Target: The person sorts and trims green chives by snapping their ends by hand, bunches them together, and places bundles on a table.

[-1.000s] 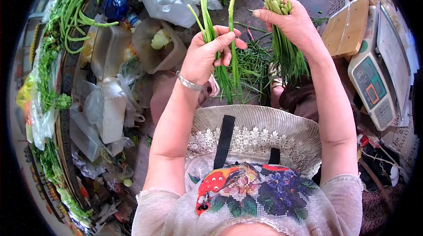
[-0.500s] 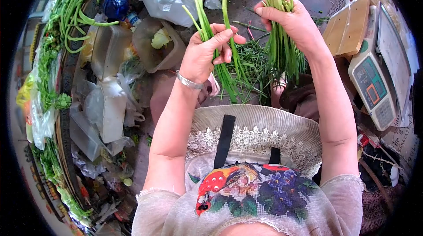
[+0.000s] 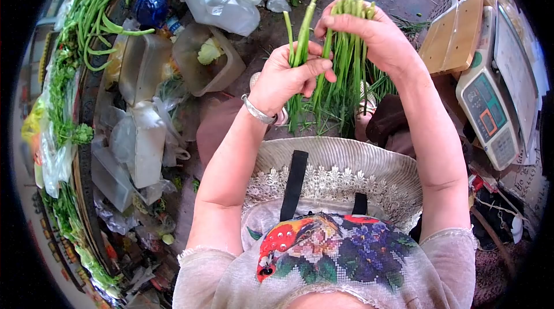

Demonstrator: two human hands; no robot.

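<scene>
My left hand (image 3: 288, 75) is closed around a few green stalks (image 3: 304, 34) with pale cut ends pointing up. Long and thin like chives, they hang down below the fist. Close on the right, my right hand (image 3: 384, 34) grips a thicker bunch of the same stalks (image 3: 344, 72) near its top, the tips hanging down. My left thumb and fingertips touch or nearly touch a stalk at the bunch's left edge; which hand holds that one I cannot tell. Loose green trimmings (image 3: 384, 85) lie on the ground behind and below the bunch.
Leafy greens (image 3: 63, 130) line a shelf at the left, with long beans (image 3: 107, 14) at its top. Plastic tubs (image 3: 216, 78) and bags stand beside it. A white plastic bag (image 3: 222, 3) lies ahead. On the right are a scale (image 3: 487, 112) and a cardboard piece (image 3: 453, 37).
My right hand has moved left with its bunch, which now fans out more. My left hand has shifted slightly right and down, so the two hands are almost together.
</scene>
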